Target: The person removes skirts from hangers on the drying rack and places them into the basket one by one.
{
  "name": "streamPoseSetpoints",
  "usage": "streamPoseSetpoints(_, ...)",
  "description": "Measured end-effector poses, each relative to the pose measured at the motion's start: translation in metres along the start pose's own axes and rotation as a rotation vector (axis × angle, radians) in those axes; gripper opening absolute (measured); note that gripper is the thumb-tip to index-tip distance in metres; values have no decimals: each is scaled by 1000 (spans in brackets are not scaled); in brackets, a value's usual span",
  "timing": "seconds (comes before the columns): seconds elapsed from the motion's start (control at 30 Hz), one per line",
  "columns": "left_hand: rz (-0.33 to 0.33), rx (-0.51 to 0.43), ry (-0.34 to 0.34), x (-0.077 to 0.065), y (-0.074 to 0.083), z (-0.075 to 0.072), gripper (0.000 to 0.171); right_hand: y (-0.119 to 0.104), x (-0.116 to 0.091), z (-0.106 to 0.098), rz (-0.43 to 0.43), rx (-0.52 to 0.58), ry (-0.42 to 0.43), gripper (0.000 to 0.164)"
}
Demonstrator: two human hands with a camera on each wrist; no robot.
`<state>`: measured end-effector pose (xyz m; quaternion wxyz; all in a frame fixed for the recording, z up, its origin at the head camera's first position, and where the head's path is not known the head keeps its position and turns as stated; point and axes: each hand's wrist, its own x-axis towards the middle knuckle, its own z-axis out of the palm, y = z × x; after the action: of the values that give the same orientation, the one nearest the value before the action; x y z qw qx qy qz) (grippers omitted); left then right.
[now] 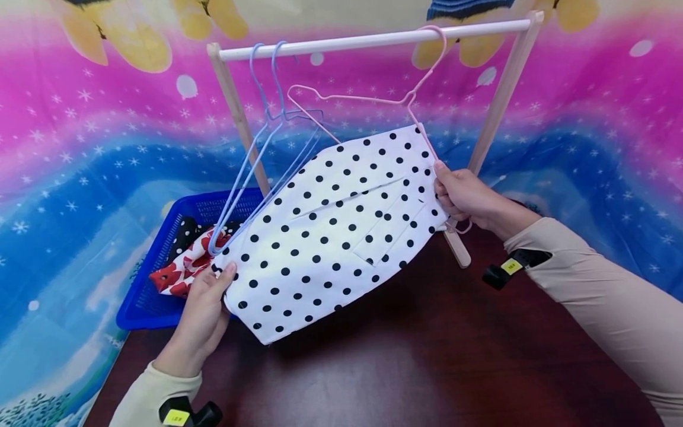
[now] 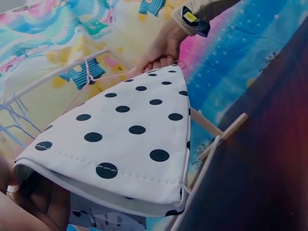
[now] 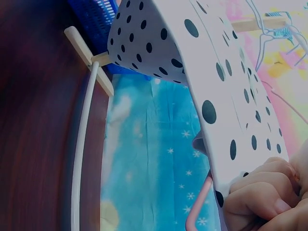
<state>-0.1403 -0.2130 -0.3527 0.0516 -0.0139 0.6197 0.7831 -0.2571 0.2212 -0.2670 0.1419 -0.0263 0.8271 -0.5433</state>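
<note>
Behind everything I see a bright pink-and-blue cloth backdrop (image 1: 80, 148) with snowflakes, and below it a dark brown tabletop (image 1: 427, 356). On that tabletop stands a small wooden drying rack (image 1: 501, 95) with a white rail across the top. Two blue hangers (image 1: 256, 148) dangle from the rail's left part, and a pink hanger (image 1: 411, 98) hooks over its right end.

My left hand (image 1: 205, 314) pinches the lower left corner of a white polka-dot cloth (image 1: 331, 231) — thumb on top, the other fingers tucked underneath, as the left wrist view shows them inside the fold. My right hand (image 1: 464, 198) grips the cloth's upper right edge together with the pink hanger's lower wire, fingers curled tight around both; the right wrist view shows the pink wire just below my knuckles. Between the two hands the cloth is stretched out at a slant, held above the tabletop in front of the rack — its top corner meets the pink hanger.

At the left edge of the tabletop sits a blue basket (image 1: 160, 261), holding a red-and-white patterned cloth (image 1: 181, 270) and a dark dotted piece I can't make out fully.
</note>
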Motion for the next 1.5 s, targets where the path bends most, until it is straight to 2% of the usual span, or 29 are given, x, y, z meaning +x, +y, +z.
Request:
streamPoseSetpoints(0.13, 52, -23, -12, -2, 3, -2, 27, 0, 0, 0, 1, 1, -3, 57)
streamPoseSetpoints(0.43, 55, -50, -23, -5, 15, -5, 34, -1, 1, 1, 0, 6, -6, 58)
streamPoseSetpoints(0.73, 88, -116, -5, -3, 19, -9, 22, -2, 1, 1, -5, -7, -9, 58)
streamPoseSetpoints(1.2, 112, -141, -6, -2, 21, -16, 23, -1, -1, -4, -9, -34, 4, 59)
streamPoseSetpoints(1.5, 147, -182, -37, -4, 28, -16, 23, 0, -2, -6, 2, -29, 20, 57)
